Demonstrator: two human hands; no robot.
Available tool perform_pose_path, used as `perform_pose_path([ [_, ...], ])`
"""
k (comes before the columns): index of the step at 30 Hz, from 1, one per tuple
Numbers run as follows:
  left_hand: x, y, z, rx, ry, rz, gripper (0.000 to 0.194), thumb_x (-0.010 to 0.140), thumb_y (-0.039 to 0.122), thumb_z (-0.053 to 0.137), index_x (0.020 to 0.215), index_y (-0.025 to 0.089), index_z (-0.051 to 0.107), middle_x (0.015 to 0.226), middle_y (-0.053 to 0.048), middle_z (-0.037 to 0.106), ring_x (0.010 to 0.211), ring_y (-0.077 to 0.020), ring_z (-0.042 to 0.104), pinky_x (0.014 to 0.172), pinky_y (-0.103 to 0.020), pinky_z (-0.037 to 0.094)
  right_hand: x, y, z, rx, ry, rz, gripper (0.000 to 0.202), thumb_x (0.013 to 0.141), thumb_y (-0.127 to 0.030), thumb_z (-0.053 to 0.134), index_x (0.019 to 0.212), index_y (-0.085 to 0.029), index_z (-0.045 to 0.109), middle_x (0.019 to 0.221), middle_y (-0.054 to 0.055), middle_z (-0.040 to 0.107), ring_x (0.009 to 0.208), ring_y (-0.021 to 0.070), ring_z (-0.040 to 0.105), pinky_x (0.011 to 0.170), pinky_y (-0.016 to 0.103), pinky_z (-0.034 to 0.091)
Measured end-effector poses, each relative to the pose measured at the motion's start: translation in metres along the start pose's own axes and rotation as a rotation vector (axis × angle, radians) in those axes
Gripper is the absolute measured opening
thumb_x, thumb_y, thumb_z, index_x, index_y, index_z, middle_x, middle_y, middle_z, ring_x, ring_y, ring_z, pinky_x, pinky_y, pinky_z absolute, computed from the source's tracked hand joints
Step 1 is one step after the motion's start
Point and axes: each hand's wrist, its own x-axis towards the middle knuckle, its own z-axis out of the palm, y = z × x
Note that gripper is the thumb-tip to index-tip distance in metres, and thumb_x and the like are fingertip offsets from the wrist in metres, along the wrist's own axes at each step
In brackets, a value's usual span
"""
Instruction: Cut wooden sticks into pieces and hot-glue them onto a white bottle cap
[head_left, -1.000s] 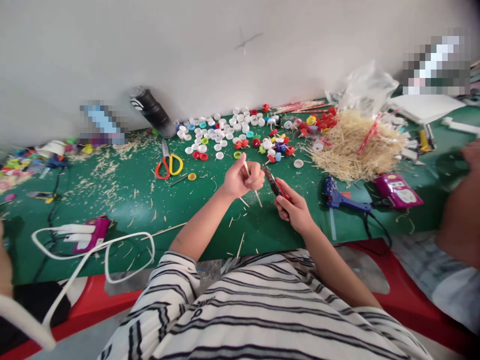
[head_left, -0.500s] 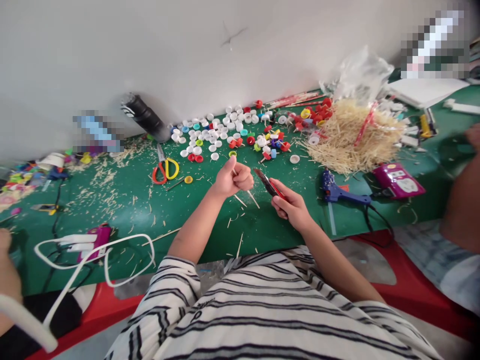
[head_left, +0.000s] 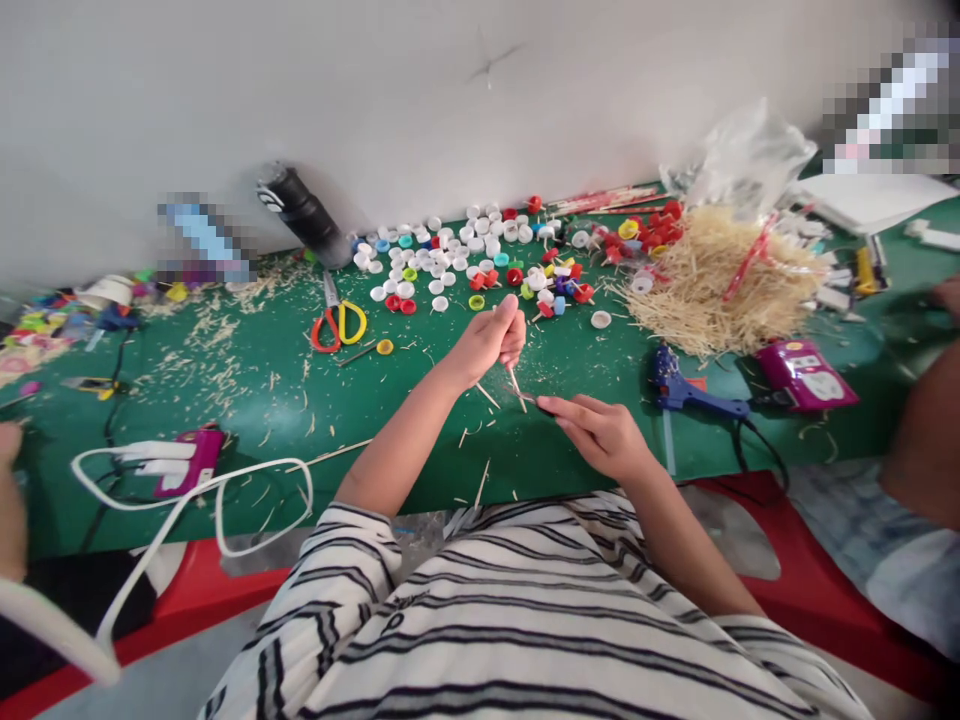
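Clock's centred on the two hands, with 12 toward the plain grey wall [head_left: 390, 90]. Way out at 9 on the green desk [head_left: 270, 385] there's a messy heap of multicoloured plastic bits [head_left: 45, 335]. Between 8 and 9 sits a shiny magenta box [head_left: 196, 462] with a looping white cable [head_left: 169, 530] by it. At 10, a black cylindrical bottle [head_left: 304, 215] leans against the wall, and a bit below that are metal scissors with one orange-red and one yellow handle [head_left: 337, 332], blades pointing up.

At 11, loads of round plastic caps [head_left: 450, 258], mostly white. In the middle, the left hand [head_left: 491, 340] has its grip curled tight round a thin pale wooden stick [head_left: 515, 382], lower end poking out toward 5. Just right of it, the right hand [head_left: 600, 435] has its grip closed on a slim dark knife [head_left: 534, 400], handle mostly hidden by the fingers. The knife's tip is right at the stick's lower end; can't tell if they're actually touching.

Further right: big pile of straw-coloured thin sticks [head_left: 724, 300] at 2, then a blue plastic glue gun [head_left: 697, 395] at 3, with another magenta box [head_left: 802, 375] just past it.
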Motion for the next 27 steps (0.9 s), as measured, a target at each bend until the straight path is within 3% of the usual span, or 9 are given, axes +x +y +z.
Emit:
perform_pose_path([
  [5, 0.004, -0.002, 0.005, -0.006, 0.204, 0.014, 0.068, 0.087, 0.08, 0.043, 0.053, 0.021, 0.034, 0.048, 0.006, 0.028, 0.041, -0.0066, 0.035, 0.044, -0.025, 0.038, 0.009, -0.014, -0.021, -0.134, -0.07, 0.058, 0.045, 0.105, -0.043, 0.042, 0.144, -0.033, 0.061, 0.087, 0.005, 0.073, 0.073, 0.0178, 0.067, 0.073, 0.028, 0.053],
  [11, 0.008, -0.001, 0.008, 0.024, 0.415, 0.138, 0.066, 0.093, 0.072, 0.044, 0.053, 0.021, 0.032, 0.048, 0.004, 0.029, 0.043, -0.0068, 0.036, 0.046, -0.024, 0.039, 0.017, -0.023, -0.013, -0.275, -0.092, 0.1, 0.045, 0.107, -0.042, 0.037, 0.147, -0.035, 0.058, 0.085, 0.004, 0.073, 0.073, 0.0182, 0.067, 0.071, 0.029, 0.05],
  [16, 0.01, -0.003, 0.005, 0.033, 0.439, 0.135, 0.059, 0.094, 0.069, 0.046, 0.062, 0.021, 0.04, 0.054, 0.005, 0.036, 0.047, -0.0073, 0.04, 0.051, -0.024, 0.04, 0.027, -0.026, -0.009, -0.346, -0.056, 0.092, 0.045, 0.107, -0.041, 0.037, 0.146, -0.036, 0.058, 0.082, 0.003, 0.071, 0.074, 0.0178, 0.068, 0.067, 0.028, 0.048],
  [21, 0.01, -0.012, 0.0, 0.181, 0.412, 0.212, 0.052, 0.097, 0.065, 0.044, 0.072, 0.02, 0.05, 0.059, 0.004, 0.043, 0.053, -0.009, 0.048, 0.058, -0.026, 0.044, 0.039, -0.018, -0.011, -0.41, -0.03, 0.148, 0.044, 0.106, -0.039, 0.039, 0.145, -0.038, 0.059, 0.089, 0.003, 0.076, 0.08, 0.0198, 0.071, 0.065, 0.028, 0.048],
  [27, 0.008, -0.017, 0.0, 0.312, 0.427, 0.252, 0.047, 0.1, 0.06, 0.04, 0.077, 0.021, 0.05, 0.06, 0.004, 0.045, 0.055, -0.0098, 0.05, 0.059, -0.026, 0.042, 0.045, 0.007, -0.01, -0.194, -0.075, 0.187, 0.044, 0.104, -0.04, 0.042, 0.146, -0.04, 0.057, 0.116, 0.0, 0.077, 0.097, 0.0238, 0.074, 0.084, 0.034, 0.056],
])
